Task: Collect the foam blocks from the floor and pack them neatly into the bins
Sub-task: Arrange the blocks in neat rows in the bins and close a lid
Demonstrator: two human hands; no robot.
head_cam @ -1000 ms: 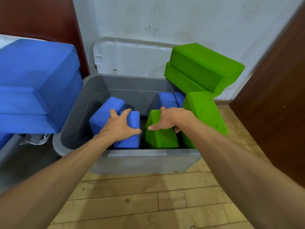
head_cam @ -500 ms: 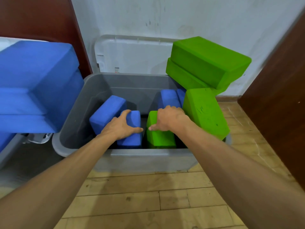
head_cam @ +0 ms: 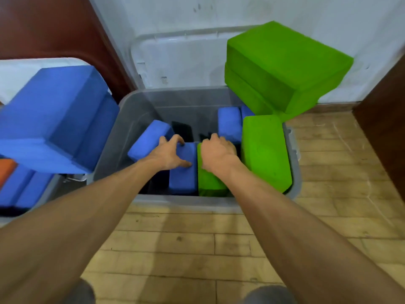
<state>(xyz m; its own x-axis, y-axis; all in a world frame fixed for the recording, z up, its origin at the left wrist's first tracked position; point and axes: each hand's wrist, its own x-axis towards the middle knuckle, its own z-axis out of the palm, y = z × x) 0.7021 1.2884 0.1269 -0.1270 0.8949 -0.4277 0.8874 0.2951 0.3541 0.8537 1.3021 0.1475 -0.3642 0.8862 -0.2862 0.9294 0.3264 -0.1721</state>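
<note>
Knees in grey fabric show at the bottom edge, above a floor of pale wooden planks. Two bare forearms reach forward over it into a grey plastic bin standing on the planks.

Inside the bin, near its front wall, a small blue foam block and a small green foam block lie side by side, touching along their long sides. The left hand grips the blue one, fingers curled over its far end and thumb laid across its top. The right hand grasps the green one, fingers hooked over its far end; its thumb is hidden.

Left of the hands a second blue foam block lies tilted against the bin's left side. To the right a large green foam block leans on the right rim. Behind it stand upright blue blocks by the back wall.

At the bin's far right corner two stacked green foam blocks jut above the rim. A heap of large blue foam blocks rises left of the bin. A translucent white lid leans on the white wall behind.
</note>
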